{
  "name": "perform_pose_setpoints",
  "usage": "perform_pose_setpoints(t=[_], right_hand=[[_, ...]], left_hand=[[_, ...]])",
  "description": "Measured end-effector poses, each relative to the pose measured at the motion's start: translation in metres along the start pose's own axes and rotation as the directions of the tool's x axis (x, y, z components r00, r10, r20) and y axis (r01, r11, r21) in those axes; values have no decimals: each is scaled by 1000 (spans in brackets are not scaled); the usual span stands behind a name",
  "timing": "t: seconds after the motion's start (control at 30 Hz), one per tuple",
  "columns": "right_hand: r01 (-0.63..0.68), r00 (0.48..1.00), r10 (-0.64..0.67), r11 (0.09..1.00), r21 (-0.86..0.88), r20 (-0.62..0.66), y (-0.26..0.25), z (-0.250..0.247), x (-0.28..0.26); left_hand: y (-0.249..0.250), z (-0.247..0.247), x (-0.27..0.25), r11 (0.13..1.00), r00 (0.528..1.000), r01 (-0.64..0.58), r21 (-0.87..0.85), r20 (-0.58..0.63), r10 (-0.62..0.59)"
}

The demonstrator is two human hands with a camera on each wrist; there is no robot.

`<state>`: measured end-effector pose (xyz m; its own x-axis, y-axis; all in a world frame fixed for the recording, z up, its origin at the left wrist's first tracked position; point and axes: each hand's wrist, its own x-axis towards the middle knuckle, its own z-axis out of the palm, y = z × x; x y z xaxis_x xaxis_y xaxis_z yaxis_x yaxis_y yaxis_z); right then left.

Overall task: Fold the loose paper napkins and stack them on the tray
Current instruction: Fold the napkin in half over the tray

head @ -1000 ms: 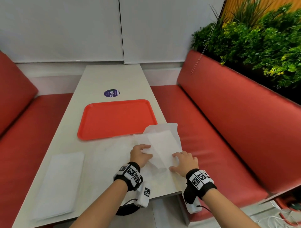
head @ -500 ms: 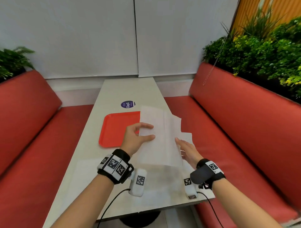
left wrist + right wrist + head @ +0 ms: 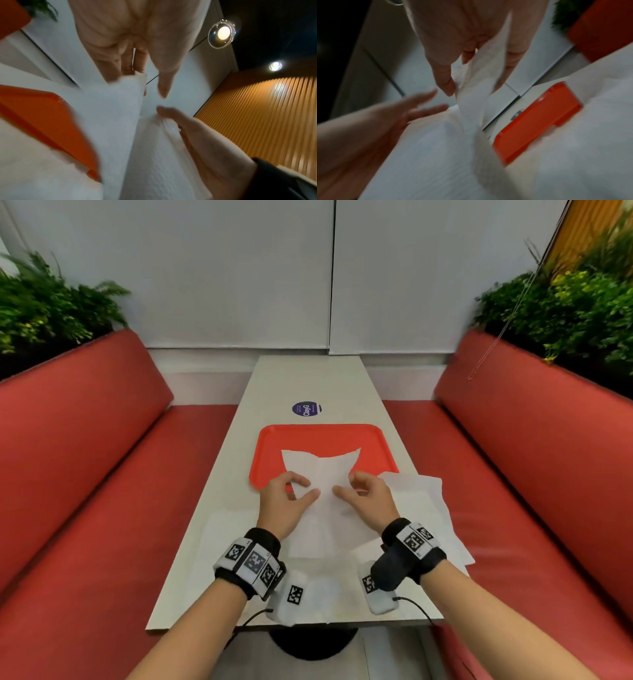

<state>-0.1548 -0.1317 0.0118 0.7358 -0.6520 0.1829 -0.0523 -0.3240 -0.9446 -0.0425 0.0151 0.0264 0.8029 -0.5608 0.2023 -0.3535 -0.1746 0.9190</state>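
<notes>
A white paper napkin (image 3: 322, 470) hangs in the air over the near edge of the red tray (image 3: 322, 436), its top corners spread. My right hand (image 3: 346, 484) pinches its right side; in the right wrist view the napkin (image 3: 476, 83) runs between the thumb and fingers of that hand (image 3: 476, 75). My left hand (image 3: 305, 487) touches the left side. In the left wrist view the napkin (image 3: 120, 108) lies against the fingers (image 3: 126, 67) of my left hand (image 3: 145, 86), thumb apart. Nothing lies on the tray floor that I can see.
More loose napkins lie on the narrow white table (image 3: 308, 378): one at the right edge (image 3: 421, 508), one at the left (image 3: 226, 535), one near the front (image 3: 318, 594). Red benches (image 3: 102, 474) flank the table. A round purple sticker (image 3: 306, 409) sits beyond the tray.
The napkin, pressed flat at the table's right edge a second ago, was lifted and now hangs over the tray's near edge. My left thumb has come off it.
</notes>
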Motion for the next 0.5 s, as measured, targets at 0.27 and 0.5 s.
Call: perform_pose_setpoints(t=[0.27, 0.5], right_hand=[[120, 958, -130, 991, 53, 254, -35, 57, -14], [-24, 980, 7, 996, 81, 198, -18, 79, -20]], left_hand=[[1, -23, -10, 980, 996, 60, -189, -56, -72], [-34, -92, -14, 949, 985, 165, -269, -7, -173]])
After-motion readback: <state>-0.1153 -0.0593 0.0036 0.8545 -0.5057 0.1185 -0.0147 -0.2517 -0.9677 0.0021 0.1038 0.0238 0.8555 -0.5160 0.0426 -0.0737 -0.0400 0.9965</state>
